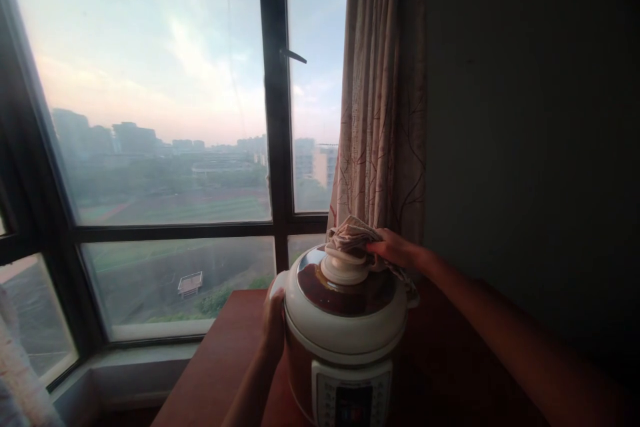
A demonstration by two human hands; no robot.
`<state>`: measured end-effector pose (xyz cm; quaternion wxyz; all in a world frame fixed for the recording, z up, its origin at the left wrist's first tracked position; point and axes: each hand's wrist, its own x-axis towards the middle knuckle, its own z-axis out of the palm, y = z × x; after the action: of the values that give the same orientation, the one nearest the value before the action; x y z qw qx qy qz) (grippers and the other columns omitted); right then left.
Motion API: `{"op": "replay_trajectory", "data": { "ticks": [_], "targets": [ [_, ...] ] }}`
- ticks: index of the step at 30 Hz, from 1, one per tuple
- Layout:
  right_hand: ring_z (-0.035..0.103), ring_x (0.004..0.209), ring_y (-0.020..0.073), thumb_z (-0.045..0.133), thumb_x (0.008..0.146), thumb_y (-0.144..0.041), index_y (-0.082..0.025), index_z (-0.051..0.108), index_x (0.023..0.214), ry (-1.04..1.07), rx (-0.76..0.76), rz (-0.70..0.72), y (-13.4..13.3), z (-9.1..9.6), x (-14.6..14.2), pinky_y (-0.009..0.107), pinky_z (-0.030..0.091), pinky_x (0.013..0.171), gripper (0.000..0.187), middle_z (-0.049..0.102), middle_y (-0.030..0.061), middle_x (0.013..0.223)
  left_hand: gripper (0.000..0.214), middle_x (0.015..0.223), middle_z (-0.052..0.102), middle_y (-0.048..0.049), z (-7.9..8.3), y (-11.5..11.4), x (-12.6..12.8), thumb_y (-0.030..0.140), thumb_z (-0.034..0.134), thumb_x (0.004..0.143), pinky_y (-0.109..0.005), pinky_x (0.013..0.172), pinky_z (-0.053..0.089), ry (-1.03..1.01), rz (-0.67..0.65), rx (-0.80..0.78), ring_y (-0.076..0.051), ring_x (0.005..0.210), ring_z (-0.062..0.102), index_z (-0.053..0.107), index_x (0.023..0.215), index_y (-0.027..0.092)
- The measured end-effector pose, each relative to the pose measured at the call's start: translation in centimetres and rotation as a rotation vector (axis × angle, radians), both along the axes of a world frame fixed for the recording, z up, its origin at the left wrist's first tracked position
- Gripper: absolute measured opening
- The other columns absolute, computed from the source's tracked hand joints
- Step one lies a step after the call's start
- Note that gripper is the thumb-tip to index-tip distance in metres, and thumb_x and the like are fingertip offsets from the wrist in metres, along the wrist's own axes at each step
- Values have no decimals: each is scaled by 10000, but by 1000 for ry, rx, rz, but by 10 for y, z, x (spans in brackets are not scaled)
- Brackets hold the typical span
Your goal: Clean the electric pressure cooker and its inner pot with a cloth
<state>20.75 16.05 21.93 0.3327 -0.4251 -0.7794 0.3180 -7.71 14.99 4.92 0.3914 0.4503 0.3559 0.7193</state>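
Observation:
An electric pressure cooker (345, 333) with a cream and brown body stands in front of me, its lid on and its control panel facing me. My left hand (273, 320) is wrapped round the side handle (281, 283) at the cooker's left; most of its fingers are hidden behind it. On top, my right hand (395, 248) is closed on a bunched beige cloth (353, 235), which lies over the lid's knob (344, 267). Part of the cloth hangs down behind the lid's right side.
The cooker is on a reddish-brown table (220, 353). Behind it are a large dark-framed window (175, 232) with a handle (296, 57) and a patterned curtain (373, 100). A dark wall (515, 113) rises on the right. Another piece of fabric (23, 367) hangs at lower left.

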Motion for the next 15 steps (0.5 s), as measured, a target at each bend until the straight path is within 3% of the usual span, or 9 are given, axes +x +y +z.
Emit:
{"op": "replay_trajectory", "data": {
  "ticks": [8, 11, 15],
  "targets": [
    [638, 943, 294, 577, 756, -342, -186, 772, 926, -31, 110, -104, -4, -25, 32, 332, 496, 793, 302, 744, 33, 853, 460, 966, 745, -70, 3, -8, 8, 549, 662, 765, -413, 923, 487, -123, -86, -63, -306, 992, 631, 735, 972, 145],
    [638, 935, 270, 543, 759, -338, -177, 760, 933, -59, 97, -147, 10, -34, 33, 319, 484, 794, 321, 741, 24, 891, 458, 978, 742, -70, 1, -7, 10, 549, 658, 775, -407, 927, 483, -145, -82, -51, -295, 981, 632, 733, 974, 144],
    [615, 839, 232, 527, 722, -286, -168, 740, 855, -91, 60, -234, 40, -37, 20, 302, 460, 750, 277, 705, 5, 786, 484, 973, 737, -74, 0, -5, 10, 578, 639, 781, -409, 906, 489, -130, -100, -36, -295, 959, 628, 728, 972, 142]
  ]
}}
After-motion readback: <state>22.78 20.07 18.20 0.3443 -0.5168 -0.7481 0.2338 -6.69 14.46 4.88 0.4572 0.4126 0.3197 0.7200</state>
